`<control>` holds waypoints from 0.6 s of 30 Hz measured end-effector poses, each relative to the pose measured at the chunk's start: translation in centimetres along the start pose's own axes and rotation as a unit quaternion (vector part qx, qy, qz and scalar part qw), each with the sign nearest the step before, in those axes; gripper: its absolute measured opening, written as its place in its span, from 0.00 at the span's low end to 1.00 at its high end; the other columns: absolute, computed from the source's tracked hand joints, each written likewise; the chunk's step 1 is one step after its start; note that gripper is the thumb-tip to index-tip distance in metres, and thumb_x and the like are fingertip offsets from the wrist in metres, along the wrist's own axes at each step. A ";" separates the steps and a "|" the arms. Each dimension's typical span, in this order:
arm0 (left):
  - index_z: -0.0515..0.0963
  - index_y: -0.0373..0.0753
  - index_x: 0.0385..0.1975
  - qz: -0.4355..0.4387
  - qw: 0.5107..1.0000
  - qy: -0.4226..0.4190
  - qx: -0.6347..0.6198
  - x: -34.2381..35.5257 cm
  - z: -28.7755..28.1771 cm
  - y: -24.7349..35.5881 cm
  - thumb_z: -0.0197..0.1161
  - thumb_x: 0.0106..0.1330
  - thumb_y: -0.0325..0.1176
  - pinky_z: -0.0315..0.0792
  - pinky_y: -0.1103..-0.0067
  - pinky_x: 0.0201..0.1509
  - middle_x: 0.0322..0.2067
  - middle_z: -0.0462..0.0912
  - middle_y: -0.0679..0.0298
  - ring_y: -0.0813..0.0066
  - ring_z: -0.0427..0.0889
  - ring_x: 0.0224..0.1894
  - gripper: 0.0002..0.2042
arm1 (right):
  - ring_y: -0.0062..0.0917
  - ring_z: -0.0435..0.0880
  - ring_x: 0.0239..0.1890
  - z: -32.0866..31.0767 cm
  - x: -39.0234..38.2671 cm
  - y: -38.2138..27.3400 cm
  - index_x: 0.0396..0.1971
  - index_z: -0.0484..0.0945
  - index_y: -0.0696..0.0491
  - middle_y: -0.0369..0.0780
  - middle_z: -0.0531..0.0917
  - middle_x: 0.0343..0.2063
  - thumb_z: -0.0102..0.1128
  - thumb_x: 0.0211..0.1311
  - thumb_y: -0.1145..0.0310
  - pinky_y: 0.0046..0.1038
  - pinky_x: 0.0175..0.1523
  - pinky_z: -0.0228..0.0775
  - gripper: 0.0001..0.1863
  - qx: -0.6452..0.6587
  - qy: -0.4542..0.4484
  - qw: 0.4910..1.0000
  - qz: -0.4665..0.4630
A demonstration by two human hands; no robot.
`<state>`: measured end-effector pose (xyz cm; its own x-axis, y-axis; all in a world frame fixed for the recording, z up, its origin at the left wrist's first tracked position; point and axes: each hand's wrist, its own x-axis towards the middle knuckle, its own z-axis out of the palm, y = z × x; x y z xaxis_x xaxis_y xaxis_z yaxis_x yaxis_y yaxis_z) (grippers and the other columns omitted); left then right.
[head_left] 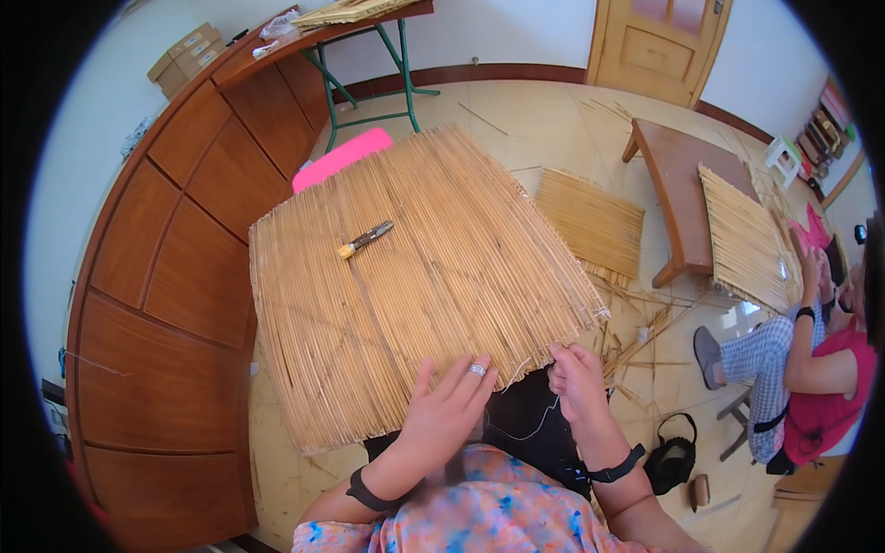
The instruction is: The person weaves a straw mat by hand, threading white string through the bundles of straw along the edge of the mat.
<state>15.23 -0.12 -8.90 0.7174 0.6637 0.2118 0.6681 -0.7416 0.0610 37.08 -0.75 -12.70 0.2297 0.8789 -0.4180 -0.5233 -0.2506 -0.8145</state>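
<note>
A large mat of straw-coloured reed stalks [442, 230] lies in front of me, its near edge over my dark-covered lap. My left hand [450, 396] rests on the mat close to that edge, fingers stretched out, a ring on one of them. At the near right edge, my right hand [576, 376] is closed in a pinch, with a thin white thread [525, 437] running from it in a loose loop over the dark cloth. The fingertips touch the mat's edge. On the mat lies a short tool [366, 240] with a dark metal part and a pale yellow end.
A brown low table [666, 198] stands right, with another mat [737, 235] against it, worked on by a seated person [820, 369]. A smaller mat [590, 221] and loose stalks [641, 341] lie on the floor. Wooden cabinets [157, 369] line the left; a pink seat [346, 157] shows behind.
</note>
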 end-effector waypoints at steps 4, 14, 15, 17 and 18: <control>0.69 0.39 0.57 0.006 0.999 -0.031 -0.023 -0.1 0.1 0.0 0.53 0.57 0.30 0.51 0.52 0.65 0.60 0.67 0.61 0.64 0.66 0.62 0.24 | 0.11 0.55 0.10 -0.1 -0.1 0.7 0.19 0.61 0.47 0.26 0.58 0.11 0.56 0.64 0.68 0.17 0.15 0.43 0.16 0.004 0.030 0.999 0.013; 0.66 0.41 0.60 -0.010 0.991 -0.111 -0.070 0.9 -2.0 0.1 0.66 0.54 0.33 0.55 0.52 0.64 0.62 0.62 0.57 0.56 0.63 0.63 0.30 | 0.11 0.57 0.11 1.0 0.8 0.9 0.20 0.63 0.49 0.28 0.62 0.13 0.64 0.60 0.60 0.17 0.16 0.45 0.19 -0.024 0.074 0.997 0.000; 0.67 0.41 0.59 -0.009 0.988 -0.120 -0.098 0.9 -2.4 0.0 0.66 0.53 0.32 0.56 0.53 0.64 0.62 0.62 0.56 0.54 0.63 0.62 0.30 | 0.11 0.57 0.11 1.2 0.7 0.9 0.19 0.64 0.50 0.28 0.63 0.12 0.64 0.59 0.61 0.18 0.16 0.45 0.19 -0.036 0.085 0.996 -0.011; 0.67 0.40 0.58 -0.012 0.985 -0.127 -0.115 0.9 -4.0 -0.5 0.67 0.52 0.32 0.57 0.54 0.64 0.61 0.62 0.55 0.53 0.63 0.62 0.30 | 0.11 0.57 0.11 1.5 1.0 1.0 0.18 0.65 0.50 0.28 0.63 0.12 0.65 0.59 0.61 0.18 0.16 0.45 0.18 -0.043 0.086 0.995 -0.025; 0.68 0.39 0.57 -0.019 0.979 -0.135 -0.152 0.7 -5.0 -0.8 0.68 0.51 0.31 0.59 0.55 0.63 0.61 0.62 0.53 0.52 0.64 0.61 0.30 | 0.11 0.57 0.11 1.2 1.1 1.3 0.16 0.66 0.50 0.28 0.64 0.11 0.65 0.58 0.62 0.18 0.15 0.45 0.18 -0.057 0.086 0.994 -0.028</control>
<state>14.26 0.44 -3.89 0.7472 0.6620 -0.0589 0.6345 -0.6843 0.3593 35.63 0.34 -13.76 0.3978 0.8134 -0.4245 -0.4116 -0.2553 -0.8749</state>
